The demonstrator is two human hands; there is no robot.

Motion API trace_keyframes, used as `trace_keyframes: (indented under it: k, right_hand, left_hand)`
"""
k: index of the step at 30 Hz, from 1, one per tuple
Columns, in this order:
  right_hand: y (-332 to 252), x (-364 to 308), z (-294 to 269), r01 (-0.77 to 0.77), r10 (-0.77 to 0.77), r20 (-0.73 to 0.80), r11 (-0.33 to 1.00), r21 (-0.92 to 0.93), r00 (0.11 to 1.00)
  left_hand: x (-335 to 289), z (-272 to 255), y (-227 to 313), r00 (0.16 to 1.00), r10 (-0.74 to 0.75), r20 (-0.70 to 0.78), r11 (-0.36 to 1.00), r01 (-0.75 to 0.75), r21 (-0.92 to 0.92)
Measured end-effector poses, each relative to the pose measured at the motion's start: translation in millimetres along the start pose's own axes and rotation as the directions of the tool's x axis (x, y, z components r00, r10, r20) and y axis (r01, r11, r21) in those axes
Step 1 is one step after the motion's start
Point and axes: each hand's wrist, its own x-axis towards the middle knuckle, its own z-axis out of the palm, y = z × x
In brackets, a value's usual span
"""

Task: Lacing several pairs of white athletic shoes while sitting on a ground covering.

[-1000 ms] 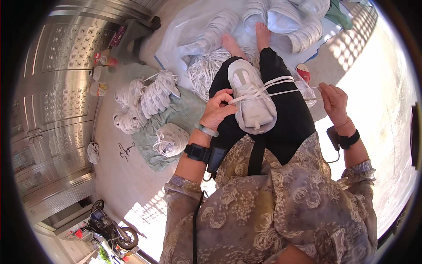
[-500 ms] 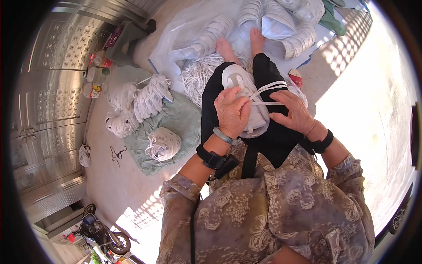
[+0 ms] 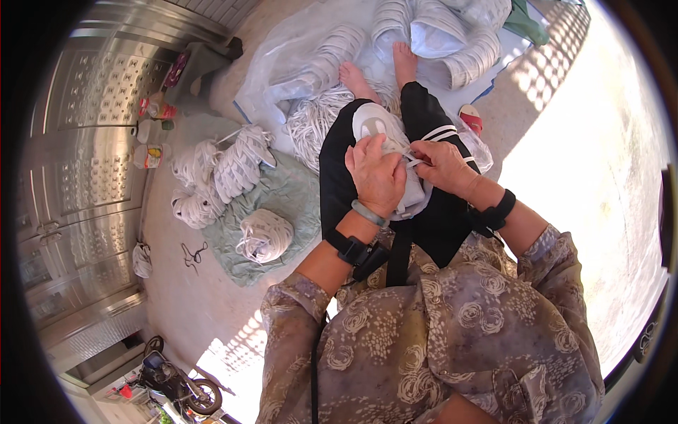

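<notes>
A white and pale grey sneaker (image 3: pixel 369 121) rests on my lap between my black-trousered legs, its toe away from me. Over its left side lies my left hand (image 3: pixel 378 177), fingers bent around the upper and thumb beside the lacing. Close to that thumb, my right hand (image 3: pixel 445 168) is closed in a pinch on a white shoelace (image 3: pixel 414 162) at the eyelets. More of the lace lies across my right knee. Both hands partly cover the lacing, so how the lace is threaded there is hidden.
Loose white laces (image 3: pixel 314 127) lie in a pile by my bare feet. Beyond them, stacked white shoe uppers (image 3: pixel 470 60) sit on plastic sheeting. At left, a green cloth (image 3: pixel 282 184) bears a laced shoe (image 3: pixel 265 235) and bundled shoes (image 3: pixel 240 162). A red slipper (image 3: pixel 471 119) lies right.
My right hand has moved left and inward, from holding the lace stretched out to pinching it beside the shoe. My left hand has shifted slightly on the shoe.
</notes>
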Motion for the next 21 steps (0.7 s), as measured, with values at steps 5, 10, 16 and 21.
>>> trace_keyframes:
  k: [5,10,16,21]
  right_hand:
    - [17,1,4,0.008,-0.005,-0.018,0.983,0.183,1.0]
    - [28,4,6,-0.062,0.041,0.06,0.912,0.406,0.997]
    - [12,-8,3,-0.031,0.042,-0.059,0.985,0.168,0.997]
    - [-3,-13,-5,-0.095,0.098,-0.022,0.987,0.129,0.995]
  left_hand:
    - [2,2,7,0.998,-0.009,0.058,0.997,0.005,0.075]
    - [12,7,14,0.993,0.014,0.119,0.989,-0.031,0.143]
    - [22,-2,22,0.991,0.044,0.128,0.987,-0.063,0.151]
    - [-2,-44,10,0.967,0.225,0.115,0.973,-0.23,0.025]
